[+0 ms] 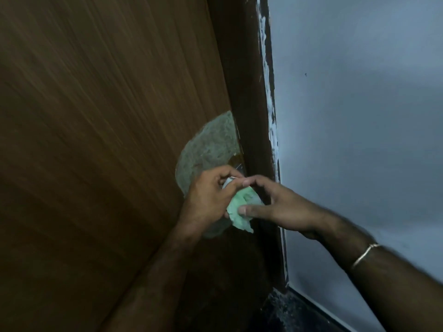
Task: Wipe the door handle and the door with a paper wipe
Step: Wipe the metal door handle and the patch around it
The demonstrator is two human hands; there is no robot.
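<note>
My left hand (206,200) is curled around something small and pale by the edge of the brown door (107,116). I think it is the door handle (59,180), but my fingers hide most of it, so I can't be sure. I hold it so it stays put while I clean. My right hand (275,207) pinches the green paper wipe (242,209) between thumb and fingers, and the wipe sits right between my two hands, touching both. I keep it bunched up so it can rub around the little part my left hand grips. Behind my left hand there is a rough grey patch (208,144) on the door, where the wood looks worn. The dark door frame (251,116) runs just to the right of my hands, and the pale blue wall (359,116) is further right. A thin bracelet (364,254) is on my right wrist. I see no words or labels anywhere.
</note>
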